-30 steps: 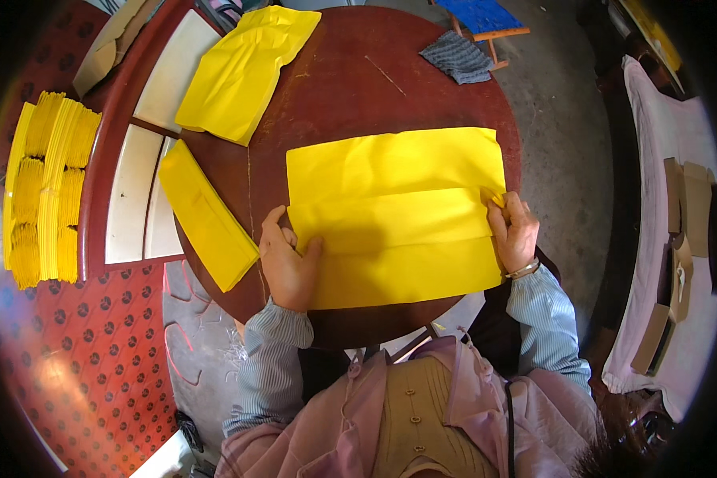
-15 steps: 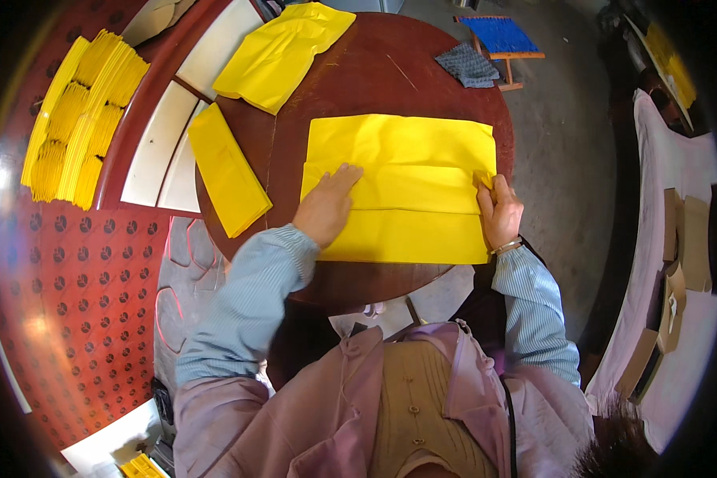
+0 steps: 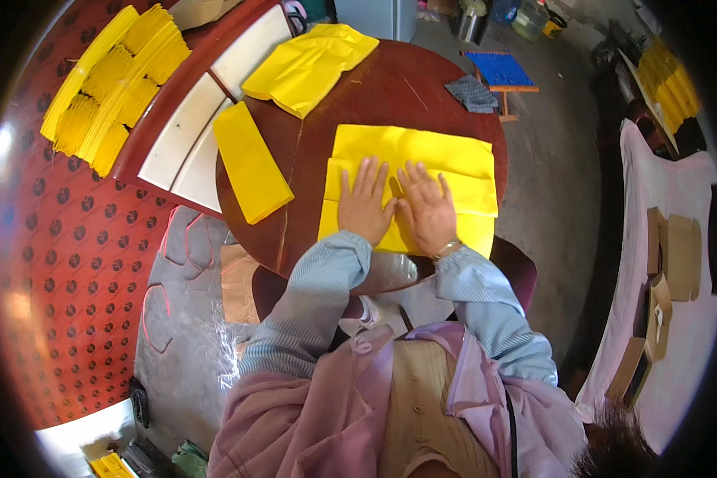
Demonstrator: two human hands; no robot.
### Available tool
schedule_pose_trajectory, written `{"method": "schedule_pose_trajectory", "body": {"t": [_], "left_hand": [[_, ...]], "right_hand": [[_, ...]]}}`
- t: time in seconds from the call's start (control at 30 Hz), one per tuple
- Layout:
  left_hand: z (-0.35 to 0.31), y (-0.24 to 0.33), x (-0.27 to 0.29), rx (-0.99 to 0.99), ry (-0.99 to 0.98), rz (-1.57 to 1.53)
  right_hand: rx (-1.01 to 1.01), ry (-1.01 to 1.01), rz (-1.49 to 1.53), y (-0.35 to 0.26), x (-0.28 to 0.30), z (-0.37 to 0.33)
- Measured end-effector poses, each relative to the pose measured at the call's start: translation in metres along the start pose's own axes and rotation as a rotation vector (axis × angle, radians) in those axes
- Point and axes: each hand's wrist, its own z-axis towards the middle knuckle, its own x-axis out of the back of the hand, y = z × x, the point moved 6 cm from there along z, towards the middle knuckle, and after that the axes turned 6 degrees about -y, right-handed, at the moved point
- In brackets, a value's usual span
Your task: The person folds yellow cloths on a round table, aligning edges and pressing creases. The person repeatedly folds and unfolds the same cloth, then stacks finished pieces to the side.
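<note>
A yellow sheet (image 3: pixel 442 147) with crosswise creases lies spread on the round red-brown table (image 3: pixel 358 88). Whether it is paper or thin cloth I cannot tell. My left hand (image 3: pixel 364 209) is pressed flat on it, fingers extended and pointing away from me. Close beside it, my right hand (image 3: pixel 430 211) also lies flat with fingers spread, thumbs nearly meeting. Neither hand grips anything. To the left on the table is a narrow folded yellow sheet (image 3: pixel 252 163). Beyond that, a looser, crumpled yellow sheet (image 3: pixel 311 68) overlaps the far left rim.
Yellow folded stacks (image 3: pixel 115 88) rest on a red patterned surface (image 3: pixel 80 263) at left. A grey cloth (image 3: pixel 471 94) sits at the table's far right rim, near a blue folding stool (image 3: pixel 500 70). Open cardboard boxes (image 3: pixel 683 259) lie on a pale-covered surface at right.
My right hand has let go of the sheet's right edge and moved left to lie flat. My left hand has shifted right, so both are now side by side. The view has shifted slightly.
</note>
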Motion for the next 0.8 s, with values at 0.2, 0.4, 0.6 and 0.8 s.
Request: {"method": "schedule_pose_trajectory", "body": {"t": [0.2, 0.4, 0.6, 0.8], "left_hand": [[0.008, -0.001, -0.001, -0.143, -0.063, -0.087], [0.019, -0.042, 0.000, -0.104, -0.113, -0.143], [0.022, -0.044, -0.003, -0.038, -0.152, -0.088], [0.021, -0.045, 0.006, -0.012, -0.117, 0.012]], "right_hand": [[-0.133, -0.195, -0.093, 0.026, -0.029, -0.016], [-0.285, -0.334, -0.158, 0.079, -0.008, -0.041], [-0.298, -0.371, -0.179, 0.080, -0.006, -0.036], [-0.324, -0.394, -0.128, 0.081, -0.008, -0.035]]}}
